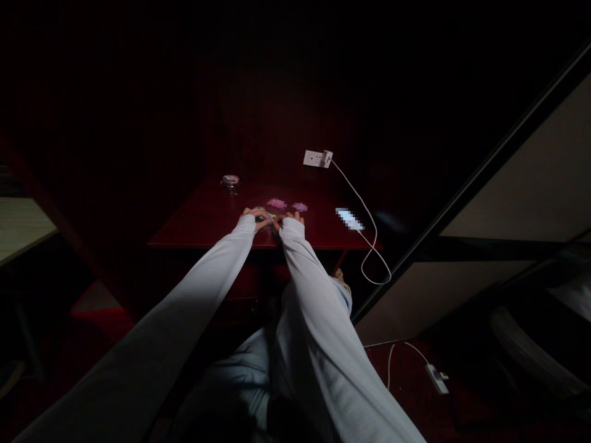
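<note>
By the near edge of the glossy dark-red table, the left hand and right hand bend over small multicoloured pieces between them, grip unclear; these look light, perhaps pliable, best pinched at their edges.

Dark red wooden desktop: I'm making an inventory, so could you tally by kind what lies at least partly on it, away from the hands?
Clear jar with a pale lid: 1
Piles of small pieces, one pink, one pinkish-purple: 2
Bright-screened phone: 1
White charging cable: 1
Total: 5
</note>
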Demonstrator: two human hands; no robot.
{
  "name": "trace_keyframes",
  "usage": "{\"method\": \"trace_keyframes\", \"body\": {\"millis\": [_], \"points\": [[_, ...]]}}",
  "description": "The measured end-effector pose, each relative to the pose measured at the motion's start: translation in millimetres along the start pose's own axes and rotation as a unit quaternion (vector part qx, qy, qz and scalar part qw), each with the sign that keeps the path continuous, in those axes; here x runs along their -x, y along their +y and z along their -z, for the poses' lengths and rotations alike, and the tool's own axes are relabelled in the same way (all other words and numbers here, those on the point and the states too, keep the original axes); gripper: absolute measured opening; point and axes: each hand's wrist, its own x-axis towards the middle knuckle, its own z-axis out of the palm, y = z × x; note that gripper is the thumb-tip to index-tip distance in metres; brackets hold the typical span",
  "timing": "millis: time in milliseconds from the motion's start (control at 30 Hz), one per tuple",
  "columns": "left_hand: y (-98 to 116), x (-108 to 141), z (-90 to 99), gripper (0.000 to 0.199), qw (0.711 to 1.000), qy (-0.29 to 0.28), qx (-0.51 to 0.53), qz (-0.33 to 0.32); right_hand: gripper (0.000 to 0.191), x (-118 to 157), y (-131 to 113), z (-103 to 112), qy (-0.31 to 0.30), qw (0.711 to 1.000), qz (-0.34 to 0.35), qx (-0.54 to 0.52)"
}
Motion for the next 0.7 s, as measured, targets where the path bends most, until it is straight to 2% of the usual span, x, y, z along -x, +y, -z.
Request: {"method": "trace_keyframes", "body": {"millis": [100, 400, 567, 700], "points": [[1.5, -0.3, 0.1, 0.009, 0.999, -0.003, 0.007, 0.046, 0.034, 2.2, -1.7, 2.7, -0.007, 1.0, -0.009, 0.005], [-5.8, -3.4, -6.5, 0.012, 0.999, 0.024, 0.03, 0.035, 0.039, 7.6, -4.4, 9.1, -0.016, 1.0, -0.018, -0.007], [-1.0, -3.2, -0.4, 0.009, 0.999, -0.008, 0.018, 0.049, 0.037, 8.9, -5.5, 9.0, -0.012, 0.999, -0.029, -0.005], [-1.6, -2.9, -0.2, 0.009, 0.998, 0.005, 0.021, 0.053, 0.035, 9.0, -5.2, 8.2, -0.011, 1.0, -0.017, 0.003]]}}
